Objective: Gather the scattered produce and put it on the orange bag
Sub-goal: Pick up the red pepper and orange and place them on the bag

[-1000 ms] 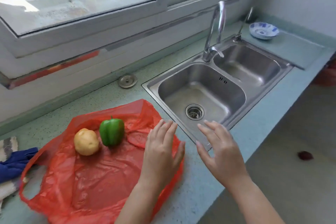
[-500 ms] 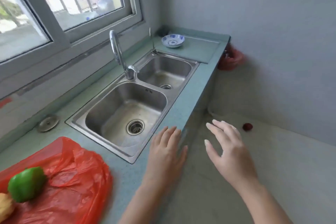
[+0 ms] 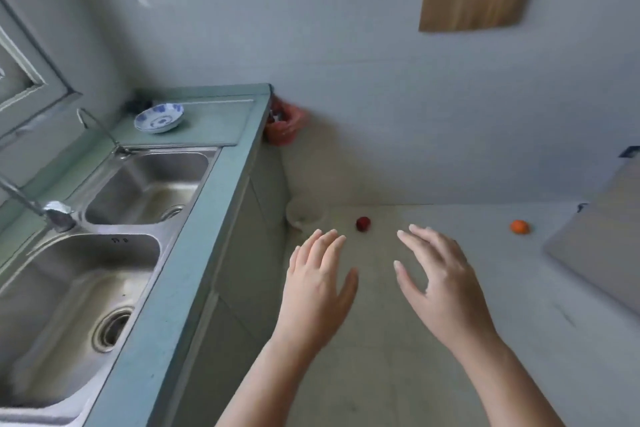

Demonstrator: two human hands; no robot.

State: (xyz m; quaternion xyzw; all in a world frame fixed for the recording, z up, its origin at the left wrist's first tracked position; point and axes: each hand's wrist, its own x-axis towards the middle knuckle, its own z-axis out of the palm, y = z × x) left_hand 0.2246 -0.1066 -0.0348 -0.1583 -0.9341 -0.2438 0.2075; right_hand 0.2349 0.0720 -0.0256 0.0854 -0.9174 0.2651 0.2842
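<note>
On the pale floor (image 3: pixel 398 340), a dark red fruit (image 3: pixel 363 224) and an orange fruit (image 3: pixel 519 227) far right wait uncollected. The left hand (image 3: pixel 317 282) and right hand (image 3: pixel 440 284) are spread, holding nothing; the orange bag is not visible

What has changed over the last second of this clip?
The view swung right, away from the orange bag, which has left the frame. The floor now shows, with a dark red fruit and an orange fruit. Left hand and right hand stay open and empty, nothing grasped.

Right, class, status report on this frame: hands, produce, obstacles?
Left hand and right hand open, empty. Red fruit and orange fruit on floor. Nothing in the way.
</note>
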